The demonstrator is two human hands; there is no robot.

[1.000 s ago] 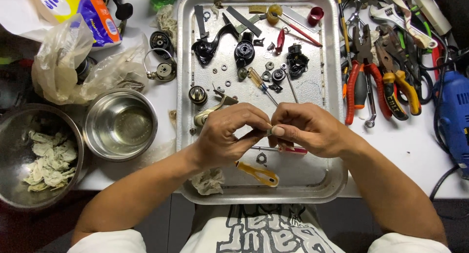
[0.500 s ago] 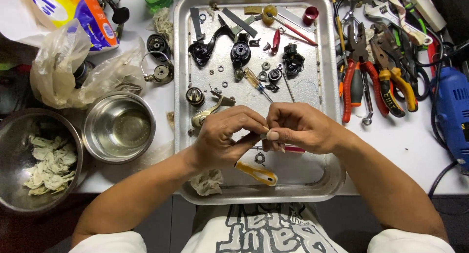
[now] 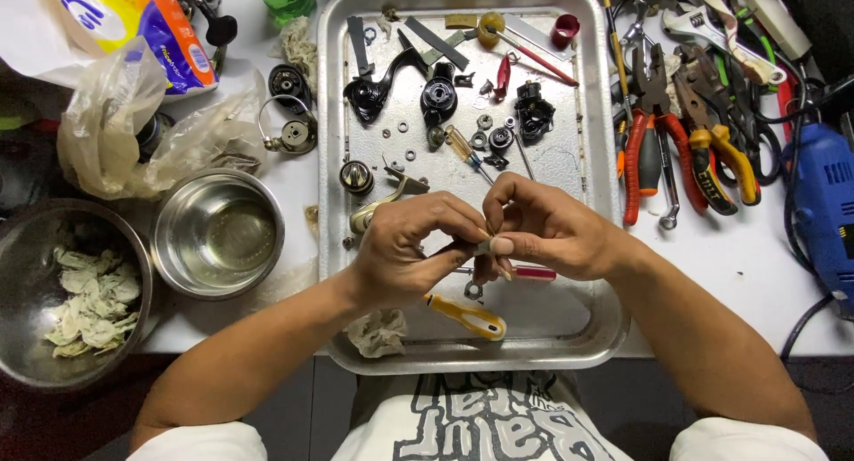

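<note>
Both hands meet over the near half of a metal tray. My left hand and my right hand pinch one small metal part between their fingertips; most of it is hidden by the fingers. Under the hands lie a yellow-handled screwdriver and a red-handled one. Farther back on the tray are black reel parts, washers, nuts and a small amber-handled screwdriver.
Pliers with red and yellow handles and a blue power tool lie to the right. A steel bowl, a bowl of crumpled wipes and plastic bags sit to the left. A crumpled tissue rests at the tray's near edge.
The hands stay together on the small part, with only slight shifts of the fingers. The view has drifted a little.
</note>
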